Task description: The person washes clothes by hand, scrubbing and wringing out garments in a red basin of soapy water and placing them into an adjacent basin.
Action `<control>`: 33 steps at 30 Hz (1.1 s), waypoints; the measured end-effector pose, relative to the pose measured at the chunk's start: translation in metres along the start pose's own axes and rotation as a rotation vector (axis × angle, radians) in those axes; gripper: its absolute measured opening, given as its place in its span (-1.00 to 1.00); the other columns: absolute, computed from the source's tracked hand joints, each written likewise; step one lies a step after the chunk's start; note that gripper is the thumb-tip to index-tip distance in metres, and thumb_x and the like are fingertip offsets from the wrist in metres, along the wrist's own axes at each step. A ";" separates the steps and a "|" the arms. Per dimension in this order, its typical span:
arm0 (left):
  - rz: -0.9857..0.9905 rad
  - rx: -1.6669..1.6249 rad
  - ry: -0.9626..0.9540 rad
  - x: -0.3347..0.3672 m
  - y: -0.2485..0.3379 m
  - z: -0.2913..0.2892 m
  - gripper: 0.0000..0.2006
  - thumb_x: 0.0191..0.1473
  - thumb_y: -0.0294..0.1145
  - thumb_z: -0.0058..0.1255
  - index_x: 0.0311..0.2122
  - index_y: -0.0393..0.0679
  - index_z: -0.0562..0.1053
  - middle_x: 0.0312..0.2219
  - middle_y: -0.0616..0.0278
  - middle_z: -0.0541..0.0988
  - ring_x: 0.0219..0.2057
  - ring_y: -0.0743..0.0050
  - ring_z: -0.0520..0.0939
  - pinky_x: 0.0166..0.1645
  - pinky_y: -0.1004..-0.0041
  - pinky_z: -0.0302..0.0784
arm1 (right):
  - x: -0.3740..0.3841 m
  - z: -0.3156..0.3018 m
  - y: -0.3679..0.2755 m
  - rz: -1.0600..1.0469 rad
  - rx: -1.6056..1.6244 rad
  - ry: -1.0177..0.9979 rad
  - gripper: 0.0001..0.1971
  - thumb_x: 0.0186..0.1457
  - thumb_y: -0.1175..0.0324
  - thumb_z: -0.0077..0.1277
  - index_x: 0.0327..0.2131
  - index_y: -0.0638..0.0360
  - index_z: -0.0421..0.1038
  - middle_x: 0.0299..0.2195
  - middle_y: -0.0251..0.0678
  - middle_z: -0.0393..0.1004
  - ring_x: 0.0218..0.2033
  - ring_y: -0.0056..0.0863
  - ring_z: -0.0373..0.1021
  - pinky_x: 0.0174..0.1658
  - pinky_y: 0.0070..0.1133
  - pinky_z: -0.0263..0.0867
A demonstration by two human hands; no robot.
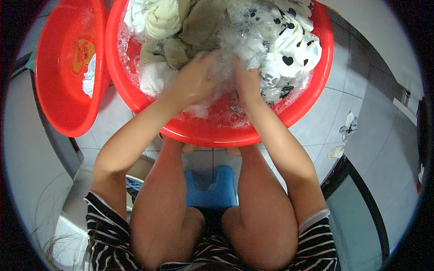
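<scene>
A round red washbasin (199,134) in front of me holds soapy water and a heap of wet laundry. My left hand (196,79) is in the suds at its middle, smeared by motion, so its fingers cannot be made out. Close beside it, my right hand (247,83) is closed on a sudsy white cloth (255,58); foam hides part of the grip. An olive-grey garment (203,25) lies just beyond my left hand. White cloth with black hearts (294,49) is heaped at the right, and a pale yellow one (162,20) at the far left.
A second red basin (68,108) stands at the left with a white cloth (89,77) inside. Below me, between my legs, is a blue plastic stool (211,192). Small cloth pieces (348,126) lie on the grey tiled floor (316,113) at the right.
</scene>
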State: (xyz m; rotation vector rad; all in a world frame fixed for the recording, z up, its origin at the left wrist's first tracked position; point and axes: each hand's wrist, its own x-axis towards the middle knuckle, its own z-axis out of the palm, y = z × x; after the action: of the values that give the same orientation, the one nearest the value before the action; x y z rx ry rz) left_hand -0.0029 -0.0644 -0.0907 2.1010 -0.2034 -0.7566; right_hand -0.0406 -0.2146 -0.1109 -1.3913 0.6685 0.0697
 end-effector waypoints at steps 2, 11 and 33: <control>0.054 0.130 -0.123 -0.011 -0.005 -0.003 -0.54 0.03 -0.20 -0.02 0.01 -0.20 0.32 -0.07 -0.04 0.45 -0.08 0.03 0.48 0.03 0.31 0.35 | -0.002 0.007 -0.008 0.193 0.133 -0.053 -0.66 0.10 0.26 -0.05 -0.06 0.15 0.29 -0.15 -0.28 0.38 -0.18 -0.44 0.35 -0.12 -0.52 0.27; 0.090 -0.353 0.073 -0.052 0.056 0.001 -0.52 -0.19 -0.02 0.18 -0.16 -0.05 0.45 -0.23 0.13 0.54 -0.27 0.17 0.57 -0.19 0.32 0.50 | -0.039 0.014 -0.077 0.734 0.462 -0.318 -0.62 0.15 0.21 -0.13 -0.01 0.18 0.25 -0.11 -0.23 0.37 -0.13 -0.36 0.34 -0.07 -0.43 0.30; 0.310 0.334 0.595 -0.030 -0.008 -0.020 -0.65 -0.05 -0.28 0.05 -0.08 0.06 0.44 -0.21 0.07 0.46 -0.16 0.02 0.44 -0.06 0.24 0.35 | -0.015 -0.006 -0.025 0.034 0.159 -0.021 -0.72 0.15 0.40 -0.15 -0.07 0.25 0.33 -0.14 -0.33 0.38 -0.11 -0.51 0.29 -0.02 -0.59 0.19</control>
State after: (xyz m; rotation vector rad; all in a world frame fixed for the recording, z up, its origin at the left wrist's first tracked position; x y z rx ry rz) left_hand -0.0165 -0.0337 -0.0744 2.4302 -0.3309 0.1076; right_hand -0.0444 -0.2198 -0.0824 -1.2251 0.6660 0.0572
